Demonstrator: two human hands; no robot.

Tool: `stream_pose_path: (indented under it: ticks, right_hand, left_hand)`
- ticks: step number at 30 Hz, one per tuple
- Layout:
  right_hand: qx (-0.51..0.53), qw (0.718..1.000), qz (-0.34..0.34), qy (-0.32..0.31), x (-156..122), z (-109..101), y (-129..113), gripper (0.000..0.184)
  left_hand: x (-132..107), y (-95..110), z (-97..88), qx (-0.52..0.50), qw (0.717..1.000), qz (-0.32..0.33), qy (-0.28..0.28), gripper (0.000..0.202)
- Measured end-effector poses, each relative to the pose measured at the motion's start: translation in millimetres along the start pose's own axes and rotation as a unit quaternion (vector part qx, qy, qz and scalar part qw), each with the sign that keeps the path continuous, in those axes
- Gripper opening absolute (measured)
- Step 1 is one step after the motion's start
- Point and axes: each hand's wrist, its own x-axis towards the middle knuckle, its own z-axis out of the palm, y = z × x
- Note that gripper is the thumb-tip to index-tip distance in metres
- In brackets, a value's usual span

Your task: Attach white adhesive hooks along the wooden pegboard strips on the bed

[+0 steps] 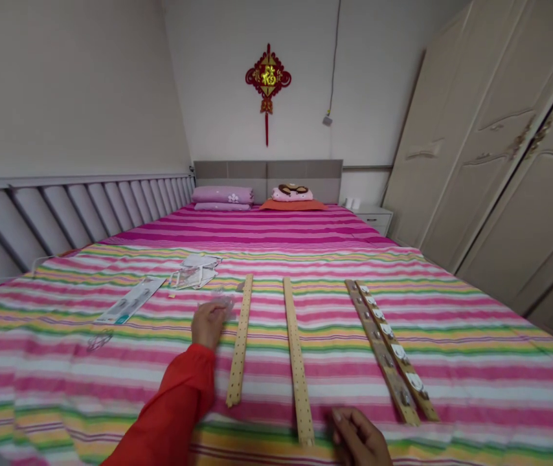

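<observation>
My left hand (207, 323), in a red sleeve, reaches forward over the striped bedspread (475, 349) and closes on a small clear plastic bag (223, 299). My right hand (361, 437) rests low at the bed's near edge, fingers curled, beside the near end of a wooden slat with holes (297, 362). A second slat with holes (240, 340) lies just right of my left hand. Further right lie two slats (390, 353) side by side, fitted with round white and metal parts.
A flat printed package (129, 301) and torn clear packaging with papers (196, 272) lie on the bed to the left. Pillows (222, 195) sit at the headboard. A wardrobe (500, 162) stands on the right and a padded wall panel (87, 207) on the left.
</observation>
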Motion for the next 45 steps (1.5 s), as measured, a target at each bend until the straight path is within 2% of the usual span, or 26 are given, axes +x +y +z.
stream_pose_path:
  ticks: [1,3,5,7,10,13,17,21,24,28,31,35,39,41,42,43,45]
  right_hand:
    - [-0.008,1.000,-0.006,-0.005,0.0,0.5,-3.3,0.053]
    - [-0.019,0.999,-0.024,-0.011,-0.1,1.9,-10.3,0.052]
    - [-0.027,0.999,-0.037,-0.019,-0.8,4.3,-17.3,0.051]
    - [-0.033,0.998,-0.039,-0.040,-1.9,7.9,-23.4,0.050]
    - [-0.024,0.997,-0.045,-0.066,-3.8,15.4,-28.1,0.051]
    - [0.009,0.996,-0.024,-0.090,-6.1,24.0,-28.2,0.051]
    - [0.084,0.989,0.022,-0.123,-13.7,35.0,-30.4,0.049]
    - [0.154,0.976,0.046,-0.144,-23.1,42.3,-36.8,0.043]
    - [0.163,0.975,0.048,-0.144,-24.8,43.2,-36.8,0.040]
    - [0.131,0.979,0.026,-0.155,-20.5,39.8,-30.4,0.045]
    - [0.112,0.982,-0.003,-0.152,-19.6,37.1,-28.9,0.047]
    - [0.105,0.981,-0.038,-0.161,-23.9,35.2,-32.7,0.051]
    - [0.072,0.985,-0.029,-0.157,-27.2,33.8,-30.6,0.044]
    - [0.058,0.989,-0.016,-0.139,-28.0,32.8,-25.7,0.045]
    - [0.054,0.990,-0.011,-0.127,-28.6,32.1,-22.7,0.046]
    - [0.050,0.992,-0.006,-0.119,-29.3,31.4,-19.7,0.047]
    - [0.045,0.993,0.006,-0.113,-31.2,29.8,-14.4,0.048]
  left_hand:
    - [-3.3,5.3,-4.3,-0.079,0.996,-0.049,-0.008,0.006]
    - [-15.2,16.9,-12.9,-0.221,0.962,-0.158,-0.023,0.011]
    - [-33.0,28.8,-20.4,-0.328,0.906,-0.265,-0.038,0.015]
    - [-54.3,39.9,-25.5,-0.400,0.838,-0.360,-0.085,0.015]
    - [-87.7,54.2,-26.7,-0.447,0.761,-0.446,-0.151,0.013]
    - [-117.7,66.0,-21.9,-0.453,0.724,-0.485,-0.188,0.012]
    - [-149.0,75.6,-13.0,-0.468,0.689,-0.492,-0.254,0.017]
    - [-171.8,74.1,-3.5,-0.497,0.649,-0.490,-0.301,0.022]
    - [-185.9,70.3,3.2,-0.521,0.613,-0.493,-0.331,0.021]
    - [-198.5,72.3,6.0,-0.536,0.575,-0.518,-0.337,0.009]
    - [-201.4,77.5,2.8,-0.525,0.551,-0.562,-0.324,0.009]
    - [-201.4,81.0,-3.4,-0.495,0.528,-0.607,-0.329,0.011]
    - [-201.7,80.9,-6.3,-0.473,0.530,-0.618,-0.336,0.007]
    - [-203.5,79.1,-5.1,-0.460,0.553,-0.607,-0.338,0.004]
    - [-204.9,77.4,-3.8,-0.446,0.574,-0.598,-0.338,0.004]
    - [-206.7,75.2,-2.2,-0.426,0.601,-0.586,-0.338,0.006]
    - [-210.5,69.6,1.6,-0.379,0.676,-0.532,-0.343,0.017]
